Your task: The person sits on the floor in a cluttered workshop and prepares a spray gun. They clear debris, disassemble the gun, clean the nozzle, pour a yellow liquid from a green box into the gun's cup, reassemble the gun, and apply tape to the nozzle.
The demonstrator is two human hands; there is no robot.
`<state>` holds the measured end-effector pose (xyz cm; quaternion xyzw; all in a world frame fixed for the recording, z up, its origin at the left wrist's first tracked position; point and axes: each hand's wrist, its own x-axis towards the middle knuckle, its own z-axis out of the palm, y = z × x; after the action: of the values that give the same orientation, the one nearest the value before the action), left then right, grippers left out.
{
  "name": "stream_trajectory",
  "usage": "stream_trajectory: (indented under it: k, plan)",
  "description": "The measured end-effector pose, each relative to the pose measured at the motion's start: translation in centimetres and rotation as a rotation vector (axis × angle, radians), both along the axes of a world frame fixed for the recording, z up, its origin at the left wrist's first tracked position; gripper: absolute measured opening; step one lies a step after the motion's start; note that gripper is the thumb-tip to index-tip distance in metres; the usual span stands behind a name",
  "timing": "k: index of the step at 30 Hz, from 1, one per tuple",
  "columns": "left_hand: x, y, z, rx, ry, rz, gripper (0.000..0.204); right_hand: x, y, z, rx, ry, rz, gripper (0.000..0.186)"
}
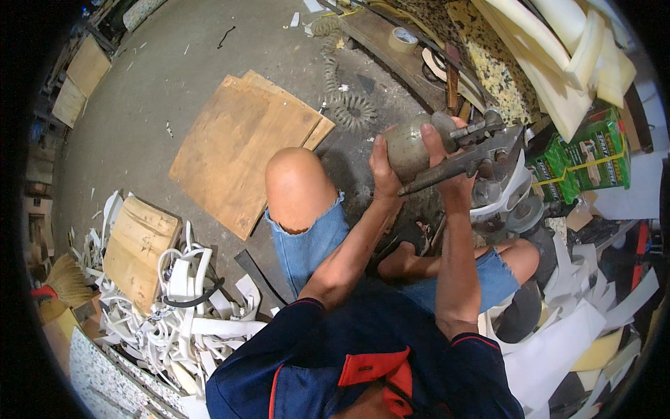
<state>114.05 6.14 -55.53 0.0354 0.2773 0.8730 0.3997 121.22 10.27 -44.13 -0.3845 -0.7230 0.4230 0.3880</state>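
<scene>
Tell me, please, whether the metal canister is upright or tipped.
Tipped: the metal canister lies sideways between left hand and right hand, its rounded side facing up.

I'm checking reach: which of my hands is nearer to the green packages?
Right. The right hand, holding the metal tool, is left of the green packages and apart from them; the left hand, also on the tool, is farther left.

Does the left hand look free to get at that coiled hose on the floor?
Probably not right now: the left hand is busy holding the metal canister. If it let go, likely yes, since the coiled hose lies largely uncovered on the floor.
</scene>
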Motion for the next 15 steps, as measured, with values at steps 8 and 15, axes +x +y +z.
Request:
stream_trajectory:
  k: [8, 15]
  plan:
    - [-1.4, -0.7, 1.9, 0.073, -0.136, -0.239, 0.059, 0.8, 1.6, -1.3, 0.442, -0.047, 0.054, 0.042]
    - [0.1, -0.9, 1.3, -0.097, 0.062, -0.047, 0.06, 0.2, 1.0, -1.2, 0.211, 0.036, -0.077, 0.042]
